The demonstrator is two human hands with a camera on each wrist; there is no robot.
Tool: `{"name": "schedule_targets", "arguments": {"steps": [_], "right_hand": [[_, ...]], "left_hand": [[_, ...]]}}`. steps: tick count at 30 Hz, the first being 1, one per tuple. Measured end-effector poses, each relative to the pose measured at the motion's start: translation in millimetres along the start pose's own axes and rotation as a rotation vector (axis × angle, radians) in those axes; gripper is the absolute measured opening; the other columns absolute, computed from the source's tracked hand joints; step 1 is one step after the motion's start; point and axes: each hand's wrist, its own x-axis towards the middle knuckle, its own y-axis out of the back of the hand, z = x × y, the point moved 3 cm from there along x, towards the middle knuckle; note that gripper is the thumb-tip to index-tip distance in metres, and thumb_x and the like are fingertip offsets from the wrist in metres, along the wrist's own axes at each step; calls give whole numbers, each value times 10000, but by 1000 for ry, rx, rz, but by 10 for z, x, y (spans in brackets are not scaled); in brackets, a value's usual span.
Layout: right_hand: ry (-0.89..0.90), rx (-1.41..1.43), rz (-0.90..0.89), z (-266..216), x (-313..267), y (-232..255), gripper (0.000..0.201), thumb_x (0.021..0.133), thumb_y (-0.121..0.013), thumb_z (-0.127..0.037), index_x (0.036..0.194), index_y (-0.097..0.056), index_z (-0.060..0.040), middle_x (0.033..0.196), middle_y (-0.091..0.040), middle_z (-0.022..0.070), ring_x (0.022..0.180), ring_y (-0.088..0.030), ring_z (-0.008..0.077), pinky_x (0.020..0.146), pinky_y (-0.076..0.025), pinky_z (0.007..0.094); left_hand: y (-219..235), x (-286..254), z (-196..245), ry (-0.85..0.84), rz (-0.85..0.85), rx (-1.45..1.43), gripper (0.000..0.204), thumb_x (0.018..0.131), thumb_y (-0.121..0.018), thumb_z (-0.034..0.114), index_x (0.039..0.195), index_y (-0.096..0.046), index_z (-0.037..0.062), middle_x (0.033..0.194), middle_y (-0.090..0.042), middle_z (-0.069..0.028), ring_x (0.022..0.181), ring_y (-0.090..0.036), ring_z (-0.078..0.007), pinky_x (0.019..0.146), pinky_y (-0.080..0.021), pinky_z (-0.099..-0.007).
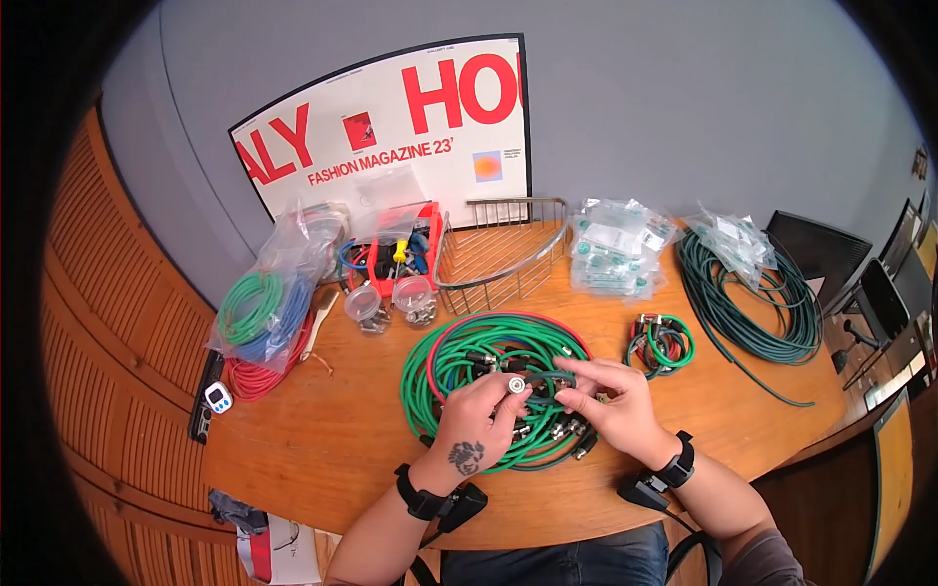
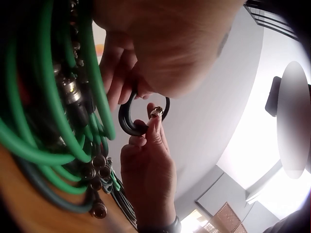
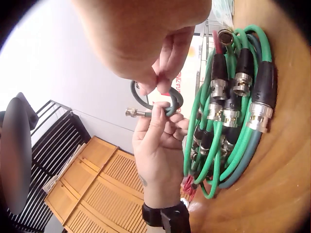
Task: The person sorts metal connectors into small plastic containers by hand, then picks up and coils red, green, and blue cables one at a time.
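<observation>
A short dark grey-green coaxial cable (image 3: pixel 177 99), looped into a small ring, is held between both hands above a large coil. My left hand (image 1: pixel 479 420) pinches the ring, and a silver BNC connector (image 1: pixel 517 385) pokes out past its thumb, facing the head camera. From the other side my right hand (image 1: pixel 622 405) grips the same ring between thumb and fingers; the left wrist view shows a metal connector (image 2: pixel 157 112) by its fingertips. Beneath the hands lies the coil of green cables (image 1: pixel 430 342), with a red one and several black-sleeved BNC connectors (image 3: pixel 261 114).
A small cable bundle (image 1: pixel 660 345) lies right of the coil, near a big dark green coil (image 1: pixel 752 322). Behind stand a wire basket (image 1: pixel 503 283), bagged parts (image 1: pixel 616 249), a red bin (image 1: pixel 430 220) and tubs of connectors (image 1: pixel 420 308). Bagged cables (image 1: pixel 259 308) lie left.
</observation>
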Motion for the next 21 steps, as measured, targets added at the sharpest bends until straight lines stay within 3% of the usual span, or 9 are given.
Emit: {"name": "schedule_targets", "arguments": {"steps": [2, 4, 6, 9, 11, 16, 21], "right_hand": [[34, -94, -37, 37, 6, 2, 377, 859, -733, -27, 1230, -676, -62, 783, -632, 15, 622, -610, 56, 590, -471, 201], [-135, -22, 57, 99, 7, 20, 370, 875, -719, -31, 1240, -661, -54, 784, -628, 12, 624, -601, 49, 577, -459, 192], [-144, 15, 75, 79, 7, 8, 369, 886, -707, -31, 1250, -655, -57, 804, -628, 13, 626, -600, 51, 572, -459, 193], [-135, 72, 58, 78, 13, -9, 378, 905, -685, -34, 1279, -633, -57, 858, -631, 19, 675, -609, 55, 594, -468, 194], [-121, 91, 29, 87, 18, -24, 389, 914, -676, -37, 1298, -617, -54, 893, -634, 23, 722, -618, 57, 621, -477, 193], [-93, 353, -141, 30, 12, -88, 642, 888, -695, 10, 1464, -420, -61, 975, -642, 23, 914, -607, 62, 760, -498, 207], [-181, 378, -145, 95, 10, -65, 607, 897, -679, 18, 1444, -429, -63, 987, -648, 34, 914, -617, 80, 757, -513, 215]], "left_hand": [[-13, -6, 26, -115, -24, 75, 88, 938, -609, 27, 965, -649, -46, 785, -677, -116, 678, -711, -173, 580, -535, -272], [-62, -22, 70, -155, -36, 125, 83, 935, -616, 31, 956, -650, -42, 783, -678, -116, 676, -708, -167, 584, -535, -268], [-94, -41, 117, -194, -48, 173, 78, 932, -623, 34, 947, -652, -37, 781, -678, -115, 675, -705, -161, 588, -535, -264], [-75, -51, 70, -48, -33, 47, 105, 944, -626, 58, 966, -638, -44, 765, -674, -102, 676, -695, -150, 603, -538, -257], [-64, -50, -85, 224, -23, -319, 144, 967, -614, 88, 1006, -620, -50, 771, -670, -88, 680, -684, -145, 620, -544, -252], [-70, -42, -109, 312, -25, -530, 176, 987, -595, 116, 1041, -610, -50, 796, -665, -86, 672, -670, -147, 615, -543, -251], [-72, -44, -75, 340, -70, -548, 197, 995, -586, 141, 1052, -614, -46, 811, -659, -84, 688, -667, -146, 641, -541, -251]]}}
